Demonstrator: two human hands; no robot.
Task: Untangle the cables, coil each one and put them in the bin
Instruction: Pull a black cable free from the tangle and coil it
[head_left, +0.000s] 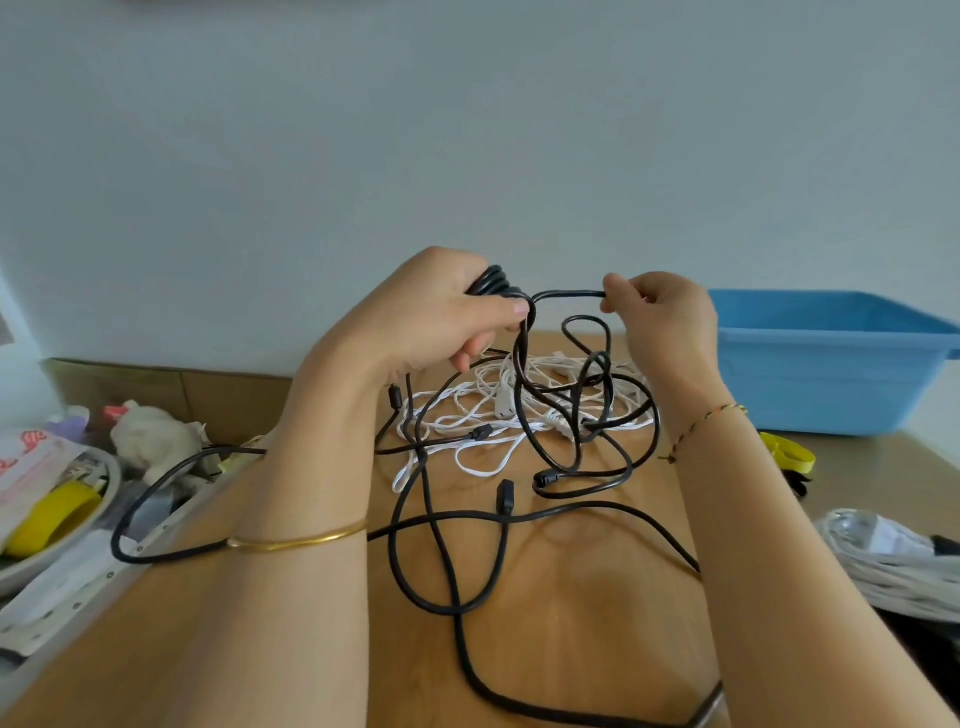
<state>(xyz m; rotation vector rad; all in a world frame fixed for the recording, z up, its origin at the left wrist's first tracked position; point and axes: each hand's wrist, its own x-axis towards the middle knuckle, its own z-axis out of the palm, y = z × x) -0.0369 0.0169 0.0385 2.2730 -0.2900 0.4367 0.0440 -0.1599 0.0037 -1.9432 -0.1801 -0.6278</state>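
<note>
My left hand is raised above the wooden table and grips several turns of a black cable coil. A short stretch of that black cable runs level to my right hand, which pinches it between thumb and fingers. Below the hands the black cable hangs in loops and sprawls over the table, tangled with a thin white cable. A black plug lies among the loops. The blue bin stands at the back right.
Left of the table a bowl holds yellow tape and clutter beside a white plush toy. At the right edge lie a yellow strap and a bundled white cable in plastic. A wall rises behind.
</note>
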